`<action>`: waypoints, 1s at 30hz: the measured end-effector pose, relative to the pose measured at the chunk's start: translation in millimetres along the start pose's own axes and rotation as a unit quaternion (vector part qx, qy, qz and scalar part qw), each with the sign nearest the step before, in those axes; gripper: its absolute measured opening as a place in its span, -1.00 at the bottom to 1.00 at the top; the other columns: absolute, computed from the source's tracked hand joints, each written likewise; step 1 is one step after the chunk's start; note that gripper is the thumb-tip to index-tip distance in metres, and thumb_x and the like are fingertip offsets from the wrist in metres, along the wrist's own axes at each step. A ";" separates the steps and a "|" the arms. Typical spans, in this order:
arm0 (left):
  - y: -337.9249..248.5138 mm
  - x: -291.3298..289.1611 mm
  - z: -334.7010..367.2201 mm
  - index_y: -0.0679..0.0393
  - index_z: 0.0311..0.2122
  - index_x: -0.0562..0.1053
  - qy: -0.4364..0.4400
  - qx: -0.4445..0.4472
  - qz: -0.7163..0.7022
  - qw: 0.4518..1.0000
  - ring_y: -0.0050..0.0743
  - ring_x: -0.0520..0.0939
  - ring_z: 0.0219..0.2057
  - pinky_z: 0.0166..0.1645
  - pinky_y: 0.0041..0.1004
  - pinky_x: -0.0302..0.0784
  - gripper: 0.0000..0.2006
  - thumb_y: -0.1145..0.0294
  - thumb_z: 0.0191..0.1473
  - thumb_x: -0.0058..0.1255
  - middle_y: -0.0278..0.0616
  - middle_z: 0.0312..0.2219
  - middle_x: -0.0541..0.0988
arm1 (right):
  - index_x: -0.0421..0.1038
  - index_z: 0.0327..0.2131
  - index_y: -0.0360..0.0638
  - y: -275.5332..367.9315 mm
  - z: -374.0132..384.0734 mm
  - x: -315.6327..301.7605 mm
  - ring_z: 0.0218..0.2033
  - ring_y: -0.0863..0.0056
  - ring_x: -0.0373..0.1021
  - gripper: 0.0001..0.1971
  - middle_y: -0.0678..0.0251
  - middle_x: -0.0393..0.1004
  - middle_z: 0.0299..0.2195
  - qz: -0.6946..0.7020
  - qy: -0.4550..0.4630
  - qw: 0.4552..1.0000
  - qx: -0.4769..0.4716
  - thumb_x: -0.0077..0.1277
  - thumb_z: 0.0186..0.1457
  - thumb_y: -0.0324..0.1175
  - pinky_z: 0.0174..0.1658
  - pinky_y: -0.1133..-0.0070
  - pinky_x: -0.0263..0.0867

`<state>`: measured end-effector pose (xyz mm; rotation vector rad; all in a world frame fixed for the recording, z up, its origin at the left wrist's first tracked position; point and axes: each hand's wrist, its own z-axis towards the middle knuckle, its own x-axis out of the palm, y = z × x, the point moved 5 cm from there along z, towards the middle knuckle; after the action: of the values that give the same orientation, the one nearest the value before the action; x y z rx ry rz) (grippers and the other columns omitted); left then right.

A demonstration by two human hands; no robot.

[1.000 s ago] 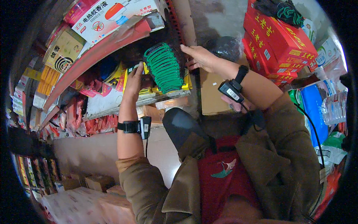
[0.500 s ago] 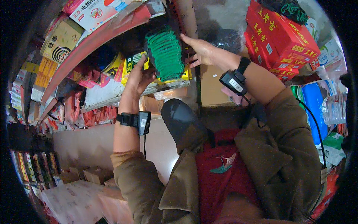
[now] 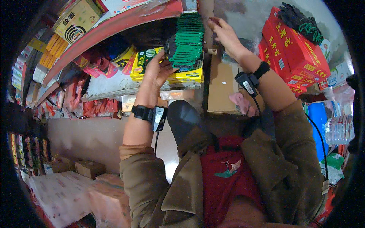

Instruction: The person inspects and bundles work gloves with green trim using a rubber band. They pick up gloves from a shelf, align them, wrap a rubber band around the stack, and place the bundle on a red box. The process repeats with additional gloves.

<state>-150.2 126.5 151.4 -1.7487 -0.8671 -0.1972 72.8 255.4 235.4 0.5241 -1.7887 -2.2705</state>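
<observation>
A stack of black knitted work gloves with green cuffs (image 3: 188, 41) lies on yellow boxes on the shelf ahead of me. My left hand (image 3: 157, 70) is at the stack's near left side, its thumb and fingers apart; the fingertips are close to the gloves, and whether they touch I cannot tell. Under and beside it is a yellow-green box (image 3: 142, 62). My right hand (image 3: 227, 37) is off to the right of the stack, fingers stretched out, holding nothing.
Red cartons (image 3: 300, 53) stand at the far right, with more black gloves (image 3: 300, 22) on top. A brown cardboard box (image 3: 221, 89) with a pink cloth (image 3: 240, 102) is below my right hand. The red-edged upper shelf (image 3: 114, 28) overhangs on the left. Red packets (image 3: 108, 110) hang below the shelf.
The glove stack has moved right and farther away, onto the yellow boxes. My right hand has drawn away from it to the right. My left hand stays at its left side.
</observation>
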 end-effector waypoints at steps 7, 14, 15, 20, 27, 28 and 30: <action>14.8 10.8 6.7 0.18 0.01 0.42 0.061 -0.001 -0.044 0.997 -0.10 0.56 -0.02 0.11 -0.01 0.48 -0.69 0.20 0.31 -0.13 -0.08 -0.08 0.56 | 0.34 0.14 -0.21 34.0 36.9 24.9 0.06 0.52 0.34 -0.49 0.30 0.48 0.01 -0.070 0.036 0.982 -0.172 -0.02 0.26 -0.06 0.15 0.61 0.17; 14.2 14.1 2.6 0.15 -0.05 0.47 0.065 0.005 -0.060 0.996 -0.13 0.58 -0.08 0.10 -0.05 0.45 -0.61 0.03 0.28 -0.11 -0.07 -0.10 0.58 | 0.30 0.09 -0.25 24.3 12.9 44.4 -0.02 0.53 0.40 -0.36 0.25 0.51 -0.07 -0.115 0.094 0.976 -0.159 0.30 0.03 -0.13 0.09 0.54 0.31; 14.5 12.0 3.3 0.16 -0.04 0.47 0.044 -0.003 -0.064 0.997 -0.12 0.58 -0.08 0.11 -0.06 0.45 -0.58 0.00 0.27 -0.11 -0.07 -0.10 0.59 | 0.30 0.08 -0.25 24.9 9.3 43.3 -0.03 0.53 0.41 -0.37 0.25 0.51 -0.07 -0.124 0.097 0.977 -0.145 0.30 0.02 -0.14 0.08 0.53 0.33; 10.9 17.4 2.1 0.15 0.09 0.42 0.093 -0.037 -0.127 0.987 -0.08 0.54 0.01 0.17 -0.09 0.40 -0.49 -0.07 0.27 -0.13 -0.06 0.00 0.54 | 0.30 0.06 -0.24 45.0 -23.6 41.6 -0.11 0.55 0.44 -0.42 0.27 0.51 -0.13 -0.119 0.116 0.970 -0.180 0.30 0.03 -0.24 0.00 0.54 0.38; 14.2 40.6 -52.5 0.11 0.16 0.38 0.141 0.007 -0.108 0.984 -0.13 0.46 0.13 0.24 -0.13 0.34 -0.47 -0.08 0.27 -0.12 -0.11 0.11 0.47 | 0.30 0.05 -0.23 91.0 -96.2 22.9 0.01 0.51 0.37 -0.49 0.23 0.42 0.00 -0.179 0.076 0.937 -0.290 0.24 0.07 -0.27 0.08 0.53 0.28; 18.2 45.9 -62.9 0.10 0.18 0.36 0.165 0.013 -0.115 0.980 -0.14 0.45 0.14 0.24 -0.13 0.33 -0.47 -0.06 0.27 -0.12 -0.12 0.12 0.46 | 0.31 0.03 -0.23 94.4 -108.8 17.2 0.03 0.49 0.35 -0.50 0.22 0.40 0.02 -0.162 0.079 0.942 -0.283 0.23 0.07 -0.28 0.10 0.52 0.26; 32.8 52.5 -82.7 0.09 0.22 0.30 0.188 0.013 -0.134 0.973 -0.17 0.41 0.18 0.28 -0.14 0.29 -0.47 -0.02 0.28 -0.11 -0.15 0.16 0.42 | 0.32 -0.02 -0.22 100.6 -136.4 1.9 0.13 0.39 0.28 -0.62 0.19 0.34 0.08 -0.163 0.090 0.939 -0.288 0.11 0.13 -0.29 0.18 0.44 0.17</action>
<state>-68.1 73.3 184.7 -1.4989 -0.8148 -0.6704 119.3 107.9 304.8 0.9145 -0.9283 -2.6906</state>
